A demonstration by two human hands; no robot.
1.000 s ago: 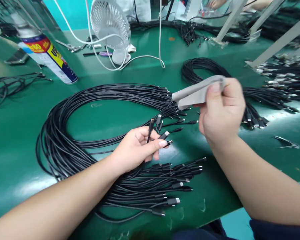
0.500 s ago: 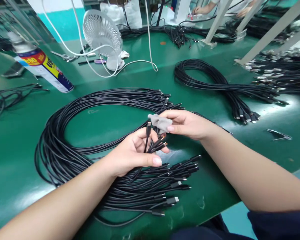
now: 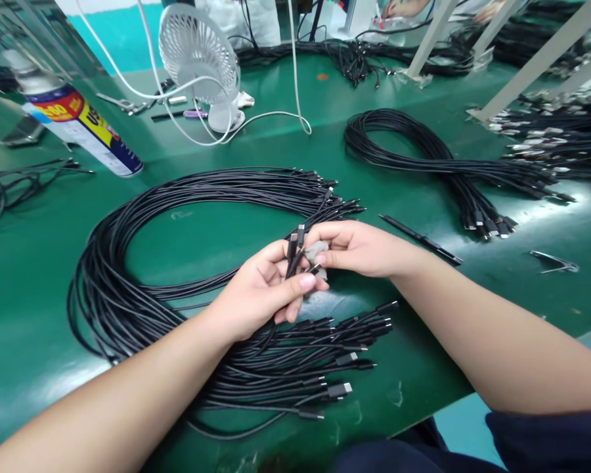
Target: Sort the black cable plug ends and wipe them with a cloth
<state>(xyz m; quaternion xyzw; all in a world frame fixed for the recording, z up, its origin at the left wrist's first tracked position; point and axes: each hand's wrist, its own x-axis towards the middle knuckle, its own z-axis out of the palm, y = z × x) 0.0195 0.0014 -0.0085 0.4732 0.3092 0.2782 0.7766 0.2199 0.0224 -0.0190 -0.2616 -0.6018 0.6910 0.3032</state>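
Several black USB cable ends [image 3: 292, 247] stick up from my left hand [image 3: 270, 282], which is closed around them with the thumb on top. My right hand [image 3: 359, 248] pinches a crumpled grey-white cloth [image 3: 317, 249] against the connectors, close to my left fingertips. The two hands almost meet, and the fingers partly hide the cloth and plugs. Beneath them lies a big looped bundle of black cables [image 3: 113, 282] on the green table [image 3: 201, 240]. Its loose plugs [image 3: 339, 391] fan out to the right, below my hands.
A second cable coil [image 3: 398, 141] lies at the back right, near tweezers [image 3: 554, 261] and a thin black pen-like tool [image 3: 420, 239]. A spray can [image 3: 79, 121] and a white fan [image 3: 199, 56] stand at the back left. Another person's hand [image 3: 401, 8] shows at the top.
My right hand has moved slightly left and brought the cloth down onto the connectors. My left thumb has closed in over the cable ends, and more of the pen-like tool shows.
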